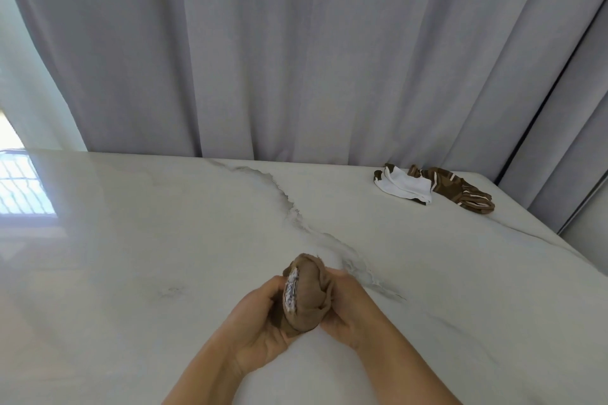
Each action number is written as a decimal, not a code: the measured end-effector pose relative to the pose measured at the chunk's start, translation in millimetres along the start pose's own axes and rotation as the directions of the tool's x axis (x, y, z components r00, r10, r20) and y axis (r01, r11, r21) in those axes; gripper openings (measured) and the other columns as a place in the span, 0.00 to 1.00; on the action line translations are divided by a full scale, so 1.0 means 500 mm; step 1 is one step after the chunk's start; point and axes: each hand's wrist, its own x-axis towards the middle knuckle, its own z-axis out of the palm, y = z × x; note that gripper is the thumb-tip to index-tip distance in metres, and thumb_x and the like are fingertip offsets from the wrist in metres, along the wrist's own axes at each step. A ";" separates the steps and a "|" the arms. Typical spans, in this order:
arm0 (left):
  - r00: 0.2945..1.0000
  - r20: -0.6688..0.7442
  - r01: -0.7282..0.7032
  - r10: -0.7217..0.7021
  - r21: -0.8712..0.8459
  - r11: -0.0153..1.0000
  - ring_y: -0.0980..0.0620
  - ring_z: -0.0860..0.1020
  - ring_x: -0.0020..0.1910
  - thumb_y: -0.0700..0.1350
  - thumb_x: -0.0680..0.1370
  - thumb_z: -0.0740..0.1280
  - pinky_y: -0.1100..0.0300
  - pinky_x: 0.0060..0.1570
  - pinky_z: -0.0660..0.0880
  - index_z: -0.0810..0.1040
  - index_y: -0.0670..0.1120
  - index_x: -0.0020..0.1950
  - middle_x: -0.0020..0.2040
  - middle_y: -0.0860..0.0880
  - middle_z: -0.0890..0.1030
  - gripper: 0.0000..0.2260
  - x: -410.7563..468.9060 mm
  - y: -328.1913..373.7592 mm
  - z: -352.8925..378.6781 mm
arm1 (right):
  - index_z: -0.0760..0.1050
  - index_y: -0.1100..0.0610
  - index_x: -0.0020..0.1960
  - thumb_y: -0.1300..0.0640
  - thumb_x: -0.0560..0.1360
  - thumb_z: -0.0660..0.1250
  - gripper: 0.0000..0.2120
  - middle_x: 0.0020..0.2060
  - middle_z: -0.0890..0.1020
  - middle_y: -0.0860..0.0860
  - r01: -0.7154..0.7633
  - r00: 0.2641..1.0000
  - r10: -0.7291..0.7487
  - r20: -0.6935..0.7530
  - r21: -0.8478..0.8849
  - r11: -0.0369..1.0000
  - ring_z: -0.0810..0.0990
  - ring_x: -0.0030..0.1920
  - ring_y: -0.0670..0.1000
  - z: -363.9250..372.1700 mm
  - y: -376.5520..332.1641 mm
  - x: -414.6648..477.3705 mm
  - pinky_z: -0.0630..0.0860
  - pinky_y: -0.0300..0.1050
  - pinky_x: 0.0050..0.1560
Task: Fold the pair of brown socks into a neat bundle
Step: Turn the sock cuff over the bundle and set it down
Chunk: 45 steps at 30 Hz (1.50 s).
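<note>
Both the left hand (260, 316) and right hand (348, 302) have fingers clenched around the soft brown sock bundle (304, 293), held just above the white marble bench (164, 240); it looks nearly finished, needing only tucking.

marble table (164, 240) | grey curtain (296, 43) | striped socks (460, 189) far right

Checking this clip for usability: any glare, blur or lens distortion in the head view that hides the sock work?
Head view: bright window glare on the marble table at far left, away from the work; wide-angle bending curves the curtain and the table's edges; the image is slightly soft overall, yet the brown sock bundle, left hand and right hand read clearly.
</note>
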 end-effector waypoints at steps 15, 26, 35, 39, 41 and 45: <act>0.968 -0.034 -0.248 0.250 -0.306 0.919 0.40 0.80 0.54 0.42 0.77 0.58 0.46 0.51 0.79 0.74 0.35 0.59 0.56 0.35 0.80 0.15 0.016 0.012 0.032 | 0.77 0.70 0.37 0.70 0.74 0.60 0.11 0.24 0.79 0.60 -0.107 0.979 0.176 -0.099 0.484 0.868 0.77 0.19 0.53 0.024 0.035 -0.033 0.77 0.37 0.20; 0.931 0.051 -0.361 0.361 -0.020 0.933 0.46 0.81 0.54 0.43 0.72 0.65 0.59 0.44 0.81 0.77 0.42 0.58 0.54 0.42 0.83 0.16 -0.005 -0.007 0.060 | 0.82 0.60 0.44 0.64 0.77 0.58 0.14 0.41 0.87 0.57 0.014 0.980 0.003 -0.197 0.085 0.996 0.85 0.41 0.52 0.045 0.043 -0.026 0.81 0.42 0.37; 0.895 0.184 -0.418 0.406 0.027 0.908 0.44 0.81 0.53 0.32 0.68 0.66 0.59 0.44 0.81 0.77 0.41 0.57 0.53 0.39 0.83 0.18 -0.006 -0.002 0.053 | 0.77 0.59 0.48 0.67 0.78 0.53 0.13 0.34 0.84 0.50 -0.075 0.989 0.050 0.139 0.184 0.980 0.83 0.34 0.45 0.035 0.043 -0.026 0.80 0.36 0.34; 0.898 0.193 -0.412 0.395 0.058 0.909 0.42 0.80 0.54 0.33 0.68 0.66 0.57 0.46 0.81 0.78 0.42 0.56 0.54 0.38 0.83 0.17 -0.004 0.009 0.035 | 0.79 0.62 0.56 0.61 0.70 0.68 0.16 0.50 0.85 0.55 0.013 0.978 -0.054 0.203 0.196 0.981 0.83 0.51 0.50 0.025 0.042 -0.027 0.79 0.40 0.48; 0.896 0.209 -0.417 0.392 0.087 0.905 0.43 0.81 0.53 0.34 0.68 0.66 0.58 0.44 0.81 0.79 0.43 0.56 0.54 0.40 0.83 0.17 -0.006 0.016 0.025 | 0.81 0.61 0.51 0.67 0.71 0.68 0.10 0.44 0.84 0.54 0.061 0.993 -0.070 0.094 0.093 0.994 0.81 0.41 0.48 0.012 0.031 -0.031 0.78 0.38 0.41; 0.905 0.181 -0.414 0.384 0.169 0.895 0.45 0.82 0.51 0.33 0.73 0.60 0.59 0.40 0.81 0.77 0.47 0.57 0.52 0.44 0.84 0.16 -0.005 0.025 -0.003 | 0.79 0.58 0.42 0.71 0.73 0.57 0.14 0.34 0.79 0.53 0.338 0.839 -0.375 -0.394 -0.163 0.927 0.74 0.33 0.47 -0.018 -0.008 -0.043 0.71 0.37 0.36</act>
